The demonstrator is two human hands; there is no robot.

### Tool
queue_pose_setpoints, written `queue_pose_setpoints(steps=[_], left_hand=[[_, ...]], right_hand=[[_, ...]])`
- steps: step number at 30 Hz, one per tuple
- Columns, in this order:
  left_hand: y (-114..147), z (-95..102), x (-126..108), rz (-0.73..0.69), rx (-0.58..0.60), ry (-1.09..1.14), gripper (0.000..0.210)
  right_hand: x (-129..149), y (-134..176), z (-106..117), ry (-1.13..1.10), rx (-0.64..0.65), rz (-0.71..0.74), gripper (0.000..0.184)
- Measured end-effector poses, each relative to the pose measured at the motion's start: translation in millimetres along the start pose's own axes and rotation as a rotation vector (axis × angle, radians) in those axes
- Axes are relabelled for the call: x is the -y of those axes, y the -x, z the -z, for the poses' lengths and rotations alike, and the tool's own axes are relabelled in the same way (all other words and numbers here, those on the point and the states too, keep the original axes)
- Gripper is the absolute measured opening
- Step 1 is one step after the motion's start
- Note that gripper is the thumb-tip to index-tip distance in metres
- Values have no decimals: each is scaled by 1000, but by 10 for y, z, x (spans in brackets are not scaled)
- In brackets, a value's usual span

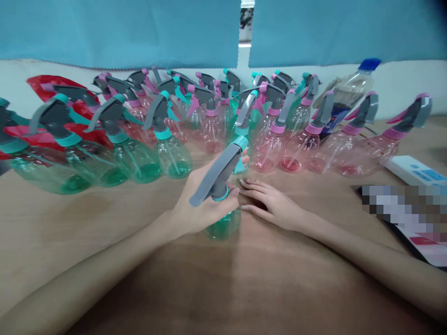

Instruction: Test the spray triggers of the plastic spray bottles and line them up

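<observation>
My left hand (192,204) is wrapped round the neck of a green spray bottle (223,227) with a grey trigger head and teal collar. The bottle is slightly tilted, low over the wooden table or on it; I cannot tell which. My right hand (279,207) rests palm down just right of it, fingers stretched toward the bottle, holding nothing. Beyond my hands, green spray bottles (174,158) stand at the left. Pink spray bottles (265,151) stand at the right.
Several more spray bottles crowd behind, in front of a blue curtain (139,32). A red plastic bag (57,86) lies back left. A clear bottle with a blue cap (352,86) leans back right. A white box (415,170) and a blurred-out flat item (424,246) lie at the right.
</observation>
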State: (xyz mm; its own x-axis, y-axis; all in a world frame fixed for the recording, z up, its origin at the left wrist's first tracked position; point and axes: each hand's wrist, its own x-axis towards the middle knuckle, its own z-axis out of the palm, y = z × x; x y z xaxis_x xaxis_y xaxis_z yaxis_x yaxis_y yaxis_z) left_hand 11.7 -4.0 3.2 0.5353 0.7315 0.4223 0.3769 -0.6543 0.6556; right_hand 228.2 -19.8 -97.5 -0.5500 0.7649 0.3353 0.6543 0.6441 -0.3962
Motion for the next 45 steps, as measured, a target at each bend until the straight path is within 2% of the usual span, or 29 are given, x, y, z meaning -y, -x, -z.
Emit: queue_pose_setpoints(steps=[4, 16, 25, 33, 45], left_hand=[[6, -5, 15, 17, 33, 21, 54], [10, -22, -11, 17, -16, 53, 63], [27, -16, 51, 31, 2, 22, 61], [-9, -12, -11, 76, 32, 80, 62], [15, -17, 6, 50, 22, 61, 63]], right_hand=[[10, 2, 2, -3, -9, -3, 42], [14, -4, 10, 11, -3, -1, 44], [11, -1, 6, 14, 19, -13, 46], [9, 4, 2, 15, 8, -10, 46], [15, 7, -3, 3, -5, -9, 44]])
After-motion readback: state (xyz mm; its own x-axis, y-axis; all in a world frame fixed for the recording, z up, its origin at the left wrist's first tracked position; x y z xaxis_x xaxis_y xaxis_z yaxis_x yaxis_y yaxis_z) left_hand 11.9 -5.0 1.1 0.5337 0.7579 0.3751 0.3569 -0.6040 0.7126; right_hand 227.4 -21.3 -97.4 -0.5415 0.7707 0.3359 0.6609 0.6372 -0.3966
